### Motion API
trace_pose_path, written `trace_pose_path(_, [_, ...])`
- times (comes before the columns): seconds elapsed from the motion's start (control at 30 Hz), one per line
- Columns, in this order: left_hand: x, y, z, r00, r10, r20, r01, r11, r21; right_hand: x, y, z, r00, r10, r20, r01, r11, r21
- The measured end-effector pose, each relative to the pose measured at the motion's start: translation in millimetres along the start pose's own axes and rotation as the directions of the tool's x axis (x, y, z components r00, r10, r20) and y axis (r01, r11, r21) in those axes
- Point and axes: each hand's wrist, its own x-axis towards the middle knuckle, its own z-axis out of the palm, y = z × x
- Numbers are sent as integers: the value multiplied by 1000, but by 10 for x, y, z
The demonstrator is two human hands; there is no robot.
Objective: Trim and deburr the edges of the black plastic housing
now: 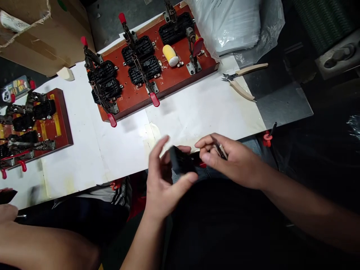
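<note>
1. White sheeting covers the bench (182, 108), which slants across the view in a dim workroom; a cardboard box (67, 33) stands beyond it at upper left.

2. Just above the near edge of the bench, the left hand (164, 189) holds a black part (180, 159), blurred and tilted. Its fingers (155, 161) curve around the far side, with the thumb at the near edge; the index finger stands raised.

3. Close beside it, the right hand (236, 161) has its fingers curled around a slim tool (223, 150); its tip cannot be made out. Index finger and thumb point towards the black part, but this hand is apart from it.

4. The step in hand looks like handling the part off the fixture. As a judgement, working on it calls for a firm left grip, the wanted edge turned outward, and a controlled approach with the tool.

5. Behind the hands, a red-brown fixture board (126, 103) carries more black pieces (144, 70) beneath red-handled clamps, plus a yellow cylinder (169, 54) with a white end.

6. Pale-handled cutters (242, 91) lie open to the right, near a clear plastic bag (236, 28).

7. At left sits a second clamp board (64, 127); below it reaches a co-worker's arm (42, 243).
</note>
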Motion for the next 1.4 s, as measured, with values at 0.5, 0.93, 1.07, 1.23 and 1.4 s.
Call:
trace_pose_path(0.5, [-40, -6, -36, 974, 156, 164, -224, 773, 593, -109, -33, 38, 998, 56, 5, -55, 991, -120])
trace_pose_path(0.93, [-29, 97, -99, 986, -119, 118, 111, 991, 71, -177, -46, -76, 877, -458, 142, 478, 811, -336])
trace_pose_path(1.07, [-40, 83, -101, 987, -112, 118, 104, 992, 70, -153, -24, -50, 875, -459, 152, 481, 797, -365])
trace_pose_path(1.23, [-45, 72, -123, 984, -116, 134, 106, 991, 84, -160, 6, -70, 875, -462, 143, 478, 783, -397])
trace_pose_path(1.4, [-41, 79, -144, 979, -127, 161, 110, 988, 111, -157, -13, -97, 881, -452, 138, 464, 775, -428])
